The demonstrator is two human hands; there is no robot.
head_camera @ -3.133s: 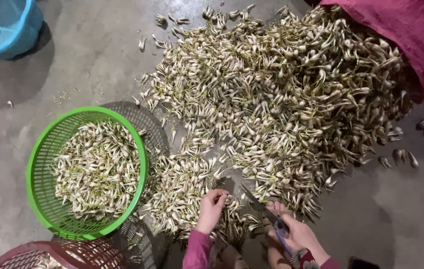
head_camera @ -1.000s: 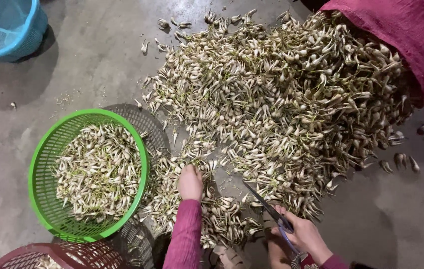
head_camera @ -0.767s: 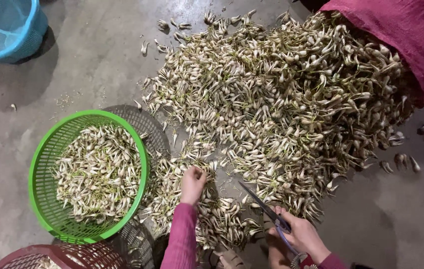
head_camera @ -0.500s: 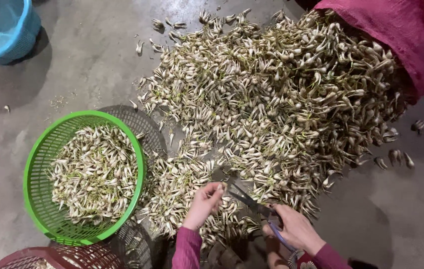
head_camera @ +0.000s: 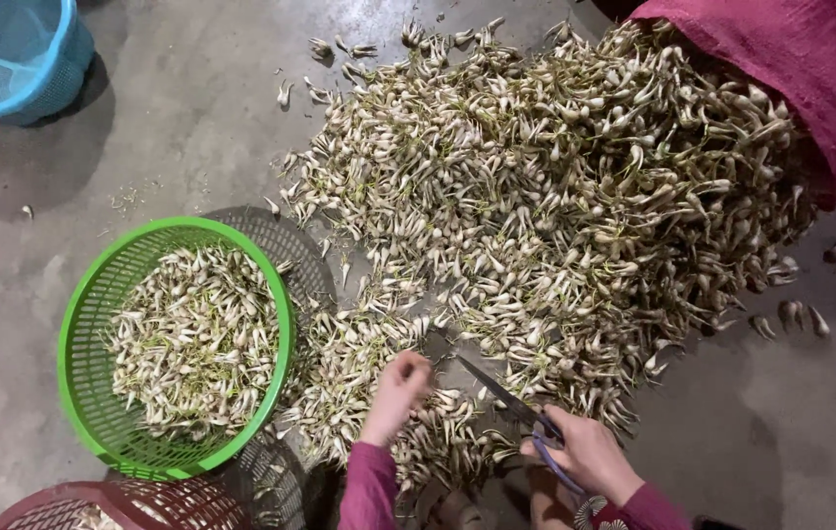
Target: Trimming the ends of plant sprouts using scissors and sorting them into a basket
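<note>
Left hand (head_camera: 396, 390) is pinching a pale, green-sprouted garlic clove (head_camera: 416, 365) off the heap (head_camera: 555, 206); right hand (head_camera: 590, 453) is gripping purple-handled scissors (head_camera: 521, 412).

Concrete floor (head_camera: 192, 118): bulb pile (head_camera: 575, 196), baskets (head_camera: 84, 324).

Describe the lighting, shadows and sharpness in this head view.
Head view: soft, even light with no glare; the green basket casts a mesh shadow to its right; the bulbs are sharp; the left hand is slightly blurred; the right hand and scissors read clearly.
</note>
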